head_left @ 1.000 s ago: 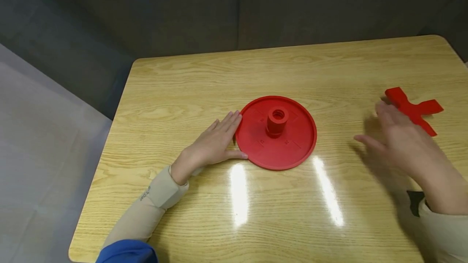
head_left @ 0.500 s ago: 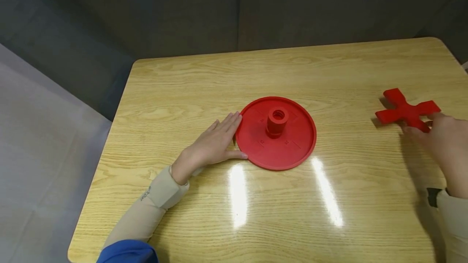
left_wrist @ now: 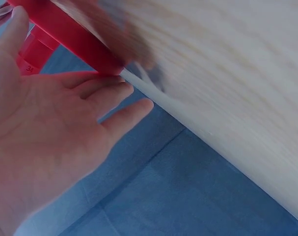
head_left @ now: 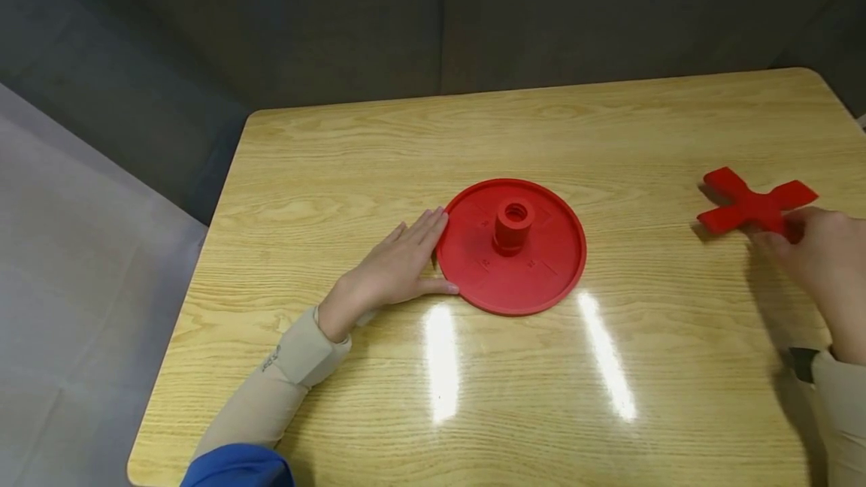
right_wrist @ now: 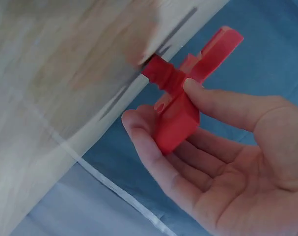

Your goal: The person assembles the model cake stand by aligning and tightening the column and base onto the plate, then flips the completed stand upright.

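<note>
A round red plate (head_left: 534, 288) with a raised rim lies flat on the wooden table. From its middle rises a hollow post (head_left: 512, 224), threaded inside. My left hand (head_left: 399, 261) rests against the plate's left edge, fingers straight and thumb spread at the near side. Over at the right, my right hand (head_left: 828, 254) pinches a red four-armed cross-shaped knob (head_left: 754, 207) by its near right arm. The right wrist view shows the thumb (right_wrist: 207, 98) on one side of that arm and fingers on the other. A short threaded stem (right_wrist: 163, 73) points from the knob down toward the tabletop.
The wooden table (head_left: 352, 156) has rounded corners and two bright light reflections near its front. A dark grey fabric partition (head_left: 433, 21) stands behind the far edge. Paler grey fabric (head_left: 74, 307) shows left of the table.
My right hand came from left of the cross-shaped knob round to its near right arm and took hold of it. The knob has turned and shifted slightly left. My left hand has stayed put.
</note>
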Tool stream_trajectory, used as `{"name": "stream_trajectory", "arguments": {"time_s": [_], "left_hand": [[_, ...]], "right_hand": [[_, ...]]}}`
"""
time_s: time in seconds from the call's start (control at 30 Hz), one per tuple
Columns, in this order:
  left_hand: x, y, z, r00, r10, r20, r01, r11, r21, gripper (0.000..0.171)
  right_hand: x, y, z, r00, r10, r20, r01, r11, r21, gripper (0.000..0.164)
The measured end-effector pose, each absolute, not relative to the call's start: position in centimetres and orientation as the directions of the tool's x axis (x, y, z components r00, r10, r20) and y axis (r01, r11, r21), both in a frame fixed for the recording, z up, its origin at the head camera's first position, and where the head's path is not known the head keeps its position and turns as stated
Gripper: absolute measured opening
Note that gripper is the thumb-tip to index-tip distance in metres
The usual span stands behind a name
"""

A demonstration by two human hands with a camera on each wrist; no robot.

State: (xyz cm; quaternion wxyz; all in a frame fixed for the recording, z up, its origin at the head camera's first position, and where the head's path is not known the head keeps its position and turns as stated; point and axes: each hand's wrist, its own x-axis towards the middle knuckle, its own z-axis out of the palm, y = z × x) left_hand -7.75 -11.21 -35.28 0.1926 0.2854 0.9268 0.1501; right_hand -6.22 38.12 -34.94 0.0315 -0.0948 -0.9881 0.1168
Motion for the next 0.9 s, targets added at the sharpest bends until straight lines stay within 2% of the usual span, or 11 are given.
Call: {"name": "stream_trajectory", "arguments": {"time_s": [0.23, 0.37, 0.57, 0.7, 0.9], "left_hand": [[-7.7, -11.2, -35.2, -0.765, 0.584, -0.271, 0.466, 0.793, 0.393, 0.107], [-7.6, -11.2, -35.1, -0.767, 0.582, -0.271, 0.467, 0.796, 0.386, 0.106], [-7.7, -11.2, -35.2, -0.767, 0.579, -0.276, 0.464, 0.798, 0.384, 0.106], [-7.8, -11.1, -35.3, -0.765, 0.581, -0.279, 0.465, 0.797, 0.385, 0.107], [-7.8, -11.1, -35.3, -0.764, 0.578, -0.288, 0.459, 0.800, 0.388, 0.107]], "right_hand": [[-5.6, 34.6, -32.2, -0.985, 0.071, 0.156, 0.030, 0.967, -0.254, 0.030], [-5.6, 31.7, -30.2, -0.963, -0.041, 0.266, -0.115, 0.957, -0.267, 0.030], [-5.6, 27.5, -27.9, -0.908, -0.131, 0.399, -0.268, 0.913, -0.309, 0.030], [-5.6, 25.0, -27.1, -0.845, -0.217, 0.489, -0.397, 0.867, -0.301, 0.032], [-5.7, 22.0, -26.6, -0.782, -0.340, 0.523, -0.553, 0.765, -0.329, 0.038]]}}
